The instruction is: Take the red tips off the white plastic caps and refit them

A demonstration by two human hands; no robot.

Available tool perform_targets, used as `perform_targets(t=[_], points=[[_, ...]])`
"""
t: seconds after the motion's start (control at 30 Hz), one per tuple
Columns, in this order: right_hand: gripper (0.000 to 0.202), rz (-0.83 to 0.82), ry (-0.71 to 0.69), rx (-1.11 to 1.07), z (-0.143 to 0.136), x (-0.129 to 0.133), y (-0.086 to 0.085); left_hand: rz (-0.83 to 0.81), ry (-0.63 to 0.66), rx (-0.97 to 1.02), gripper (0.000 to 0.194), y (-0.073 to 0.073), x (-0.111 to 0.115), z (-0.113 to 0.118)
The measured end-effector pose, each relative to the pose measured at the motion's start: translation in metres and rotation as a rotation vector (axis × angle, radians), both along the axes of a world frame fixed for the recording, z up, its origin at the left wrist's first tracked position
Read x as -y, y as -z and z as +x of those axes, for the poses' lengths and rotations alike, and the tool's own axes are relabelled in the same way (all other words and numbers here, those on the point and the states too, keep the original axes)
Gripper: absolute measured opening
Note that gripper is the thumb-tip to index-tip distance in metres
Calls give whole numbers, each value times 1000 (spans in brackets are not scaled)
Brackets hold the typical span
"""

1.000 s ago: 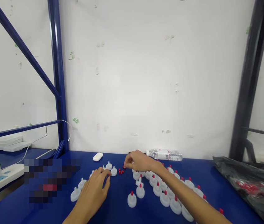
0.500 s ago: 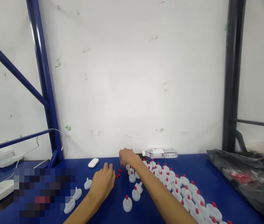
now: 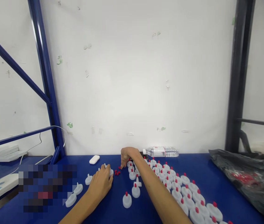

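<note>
My left hand [image 3: 102, 183] has its fingers closed round a white translucent nozzle cap [image 3: 108, 171] without a red tip. Just right of it lies a small pile of red tips [image 3: 117, 172] on the blue table [image 3: 113, 208]. My right hand [image 3: 125, 155] reaches down at the pile's right edge, fingers pressed together beside a red tip; whether they grip it is too small to tell. White caps with red tips [image 3: 127, 200] stand to the right, in many rows under and beyond my right forearm. More caps without tips [image 3: 71, 199] sit at the left.
A clear bottle [image 3: 162, 151] lies at the wall beside a dark flat object [image 3: 143, 154]. A white oval case [image 3: 94, 159] is at the back left. A grey plastic bag [image 3: 241, 177] covers the right side; a white power strip [image 3: 1, 188] is far left.
My left hand has moved slightly left and down, onto a cap. My right hand has turned downward, its fingers now lower by the red tips. The view has shifted slightly.
</note>
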State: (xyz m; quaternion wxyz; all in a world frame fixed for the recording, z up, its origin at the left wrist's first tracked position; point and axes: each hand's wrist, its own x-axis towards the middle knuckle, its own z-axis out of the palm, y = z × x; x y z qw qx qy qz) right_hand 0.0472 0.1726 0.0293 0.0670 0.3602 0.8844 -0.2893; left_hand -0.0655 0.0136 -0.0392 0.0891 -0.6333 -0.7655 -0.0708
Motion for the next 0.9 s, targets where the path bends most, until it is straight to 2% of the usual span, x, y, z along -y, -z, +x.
perform_targets(t=[0.1,0.2,0.43,0.7,0.9], points=[[22,-41,-18,216,1,-1,1,-6,-4,17,35,-1,0,0],[21,-27,-40,285,2,1,0,1,3,39,31,-4,1,0],[24,-5,-92,314,1,5,0,37,47,111,22,-10,1,-1],[24,20,-107,303,-6,9,2,60,34,147,35,-7,-1,-4],[22,26,-97,261,-12,11,5,58,46,174,34,-8,0,-5]])
